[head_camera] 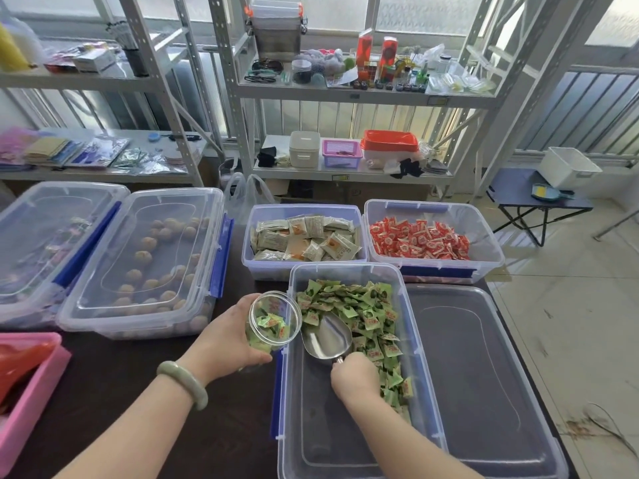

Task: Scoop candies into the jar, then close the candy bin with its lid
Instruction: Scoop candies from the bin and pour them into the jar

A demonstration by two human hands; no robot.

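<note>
Green-wrapped candies (359, 305) fill the open bin (345, 271). The right hand (354, 375) grips the empty metal scoop (326, 337) by its handle; the left hand (224, 337) wraps the part-filled jar (273, 321), tilted beside the rim. Best to drive the scoop deep, then pour over the jar's mouth.

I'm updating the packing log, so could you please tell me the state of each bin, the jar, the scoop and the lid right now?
Green candy bin: open, partly filled.
Lid: off, lying to the right of that bin.
Jar: open, tilted, some green candies inside, held by left hand.
Scoop: empty, in the bin, held by right hand.
Red candy bin: open.
Beige packet bin: open.
Bin of round sweets: closed.
</note>
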